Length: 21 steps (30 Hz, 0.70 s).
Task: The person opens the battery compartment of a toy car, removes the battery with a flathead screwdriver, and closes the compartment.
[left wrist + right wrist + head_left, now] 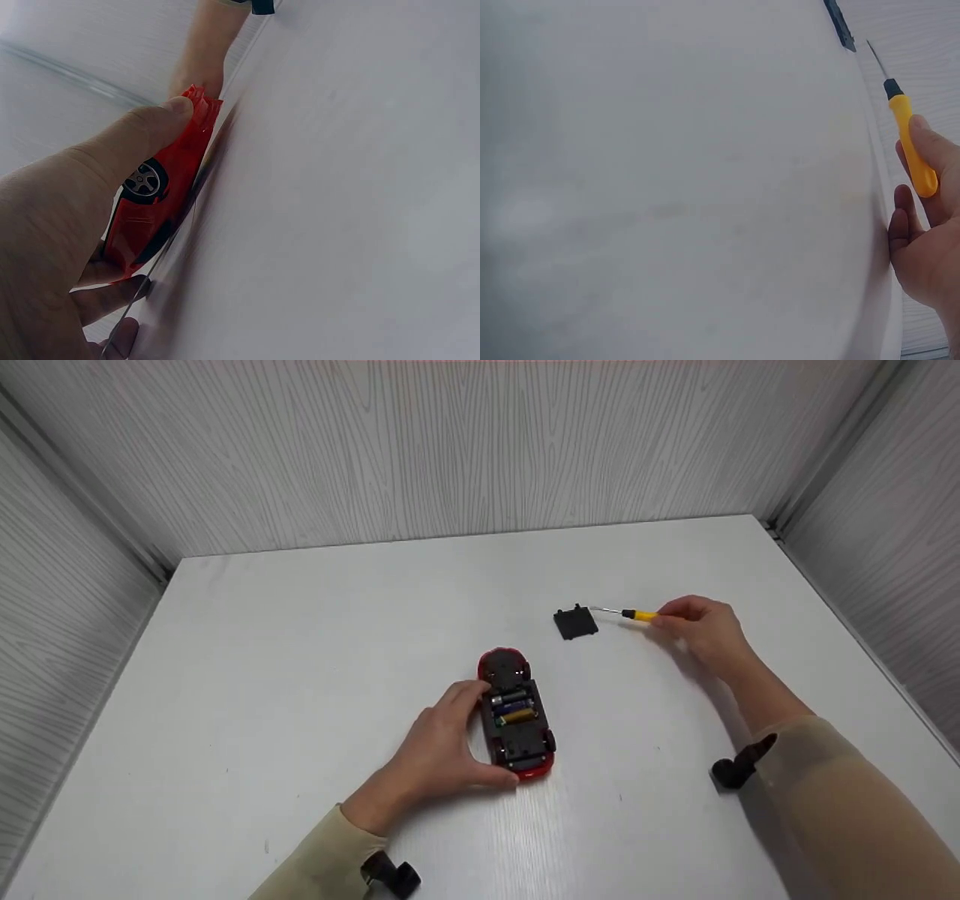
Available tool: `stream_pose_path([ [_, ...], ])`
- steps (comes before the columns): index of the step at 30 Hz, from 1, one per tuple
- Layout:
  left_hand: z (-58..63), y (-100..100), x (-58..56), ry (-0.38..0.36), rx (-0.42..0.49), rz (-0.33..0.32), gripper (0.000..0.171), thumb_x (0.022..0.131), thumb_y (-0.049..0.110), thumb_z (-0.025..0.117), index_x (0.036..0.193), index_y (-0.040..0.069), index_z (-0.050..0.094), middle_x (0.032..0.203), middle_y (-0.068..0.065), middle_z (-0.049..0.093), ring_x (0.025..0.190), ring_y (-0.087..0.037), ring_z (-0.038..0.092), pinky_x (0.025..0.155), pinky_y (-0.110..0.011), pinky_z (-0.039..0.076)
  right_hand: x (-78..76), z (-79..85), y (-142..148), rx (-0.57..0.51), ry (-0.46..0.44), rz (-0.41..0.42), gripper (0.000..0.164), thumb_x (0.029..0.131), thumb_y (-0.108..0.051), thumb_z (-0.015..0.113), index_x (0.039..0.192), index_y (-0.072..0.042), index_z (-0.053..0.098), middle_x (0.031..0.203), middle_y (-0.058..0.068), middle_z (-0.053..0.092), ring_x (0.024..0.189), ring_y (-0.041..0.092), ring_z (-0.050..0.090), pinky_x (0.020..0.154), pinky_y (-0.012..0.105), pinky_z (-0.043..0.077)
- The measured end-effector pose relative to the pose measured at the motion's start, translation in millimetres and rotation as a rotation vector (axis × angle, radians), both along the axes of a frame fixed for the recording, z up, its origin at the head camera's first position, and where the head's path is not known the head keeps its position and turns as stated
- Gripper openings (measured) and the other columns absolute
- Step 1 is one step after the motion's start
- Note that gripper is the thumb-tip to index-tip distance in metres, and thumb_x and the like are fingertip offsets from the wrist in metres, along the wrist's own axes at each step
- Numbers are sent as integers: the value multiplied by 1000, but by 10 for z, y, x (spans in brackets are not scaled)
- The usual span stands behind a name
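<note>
A red toy car (525, 744) lies upside down on the white table, its battery compartment uncovered. Several batteries (514, 708) sit side by side in that compartment. My left hand (442, 742) grips the car from the left, thumb at the near end and fingers along the side; the left wrist view shows the thumb on the red body. My right hand (709, 634) pinches the yellow handle of a screwdriver (909, 142), whose shaft points left. Just beyond the tip lies a black battery cover (575, 623), flat on the table; whether the tip touches it I cannot tell.
The white table (300, 660) is bounded by a wood-grain panel (450, 450) at the back and panels on both sides. Black wrist mounts (733, 771) stick out from both sleeves.
</note>
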<state>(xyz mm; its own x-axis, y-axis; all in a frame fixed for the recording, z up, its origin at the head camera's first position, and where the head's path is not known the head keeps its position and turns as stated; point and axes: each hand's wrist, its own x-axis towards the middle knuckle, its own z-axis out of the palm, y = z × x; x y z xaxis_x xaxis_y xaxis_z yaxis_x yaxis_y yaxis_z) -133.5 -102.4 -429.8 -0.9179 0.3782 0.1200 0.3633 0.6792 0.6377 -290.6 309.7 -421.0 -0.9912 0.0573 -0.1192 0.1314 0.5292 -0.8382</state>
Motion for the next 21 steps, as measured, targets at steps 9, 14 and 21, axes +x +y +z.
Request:
stream_pose_path([
  [9,-9,-9,2,12,2,-6,118,63,64,96,156,12,46,155,1,48,138,-15,49,110,-51,45,-8,-43,3,38,2,27,40,97,-37,80,124,-10,71,126,7,67,114,23,52,85,27,48],
  [14,-11,-14,6,15,-5,0,118,63,64,96,156,13,46,155,2,48,138,-14,49,108,-51,45,-14,-54,-5,67,17,43,40,94,-37,83,122,-9,73,123,8,68,110,23,53,82,24,49],
  [21,2,2,5,0,-12,-1,118,63,65,95,157,14,45,156,3,47,138,-12,47,109,-50,44,-4,-56,-26,109,29,45,34,97,-32,81,122,-10,74,124,9,69,112,24,55,90,29,48],
])
